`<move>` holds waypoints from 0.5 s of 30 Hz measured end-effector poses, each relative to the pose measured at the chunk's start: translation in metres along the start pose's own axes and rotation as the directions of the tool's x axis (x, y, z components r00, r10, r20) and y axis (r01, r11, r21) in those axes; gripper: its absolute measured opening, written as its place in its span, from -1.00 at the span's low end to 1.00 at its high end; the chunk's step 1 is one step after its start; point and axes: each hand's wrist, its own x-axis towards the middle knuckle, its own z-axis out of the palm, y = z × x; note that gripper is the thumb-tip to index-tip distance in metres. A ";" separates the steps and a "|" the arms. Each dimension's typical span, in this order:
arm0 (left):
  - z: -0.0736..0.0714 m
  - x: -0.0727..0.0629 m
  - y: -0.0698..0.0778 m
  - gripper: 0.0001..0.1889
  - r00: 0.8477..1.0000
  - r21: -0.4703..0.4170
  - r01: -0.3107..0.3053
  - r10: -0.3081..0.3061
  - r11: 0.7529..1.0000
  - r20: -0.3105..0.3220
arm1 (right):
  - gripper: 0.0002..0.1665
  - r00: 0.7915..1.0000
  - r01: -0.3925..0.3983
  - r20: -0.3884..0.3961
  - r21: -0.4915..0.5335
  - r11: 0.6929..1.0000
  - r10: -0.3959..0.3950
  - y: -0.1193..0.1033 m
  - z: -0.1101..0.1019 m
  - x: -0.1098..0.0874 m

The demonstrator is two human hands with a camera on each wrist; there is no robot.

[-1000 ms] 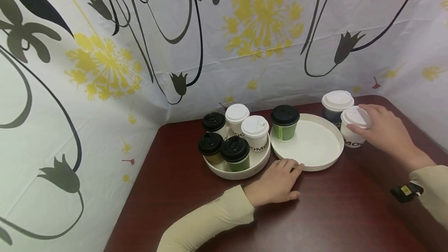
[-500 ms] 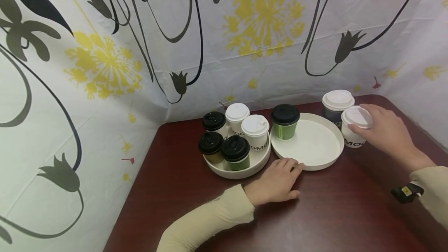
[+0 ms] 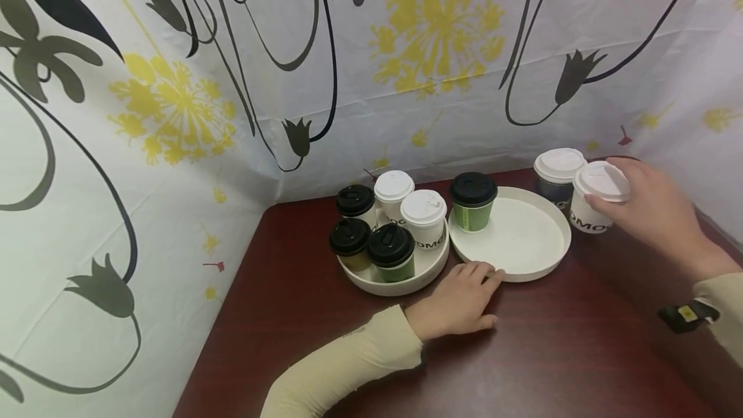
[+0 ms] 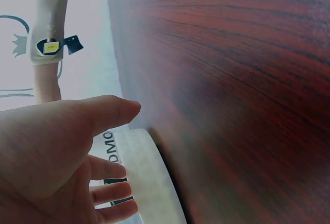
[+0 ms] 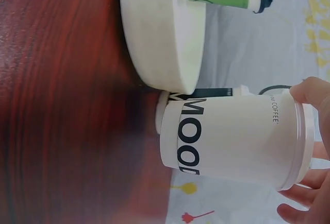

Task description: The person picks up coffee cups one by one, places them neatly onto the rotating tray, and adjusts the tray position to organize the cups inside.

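My right hand [image 3: 658,215] grips a white paper cup [image 5: 232,139] by its white lid, thumb on one side and fingers on the other. The cup hangs upright a little above the table, at the right of the round white tray [image 3: 522,257]. Just behind it stands a dark cup with a white lid [image 3: 558,169], partly covered by the held cup. At the tray's near rim, my left hand [image 3: 458,302] rests with relaxed fingers, fingertips [image 4: 121,190] at the rim. A green cup with a black lid [image 3: 473,202] stands in the left part of this tray.
A second round tray [image 3: 377,289], on the left, holds several lidded cups, among them a white one [image 3: 425,221] and a green one [image 3: 391,253]. Both trays stand on a dark red table [image 3: 551,347]. Patterned cloth [image 3: 348,82] hangs close behind it.
My right hand has raised the white cup off the table and shifted it slightly right and up. The left hand and both trays stay where they were.
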 end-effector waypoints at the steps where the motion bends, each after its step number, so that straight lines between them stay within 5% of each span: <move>1: 0.000 0.000 0.000 -0.17 1.000 0.001 0.000 0.000 1.000 0.000 | -0.20 1.000 -0.003 0.001 0.004 1.000 0.003 -0.001 -0.002 0.001; 15: 0.000 0.000 0.000 -0.16 1.000 0.000 0.003 -0.003 1.000 0.002 | -0.21 0.996 0.082 -0.043 0.021 0.996 -0.081 -0.037 -0.010 0.004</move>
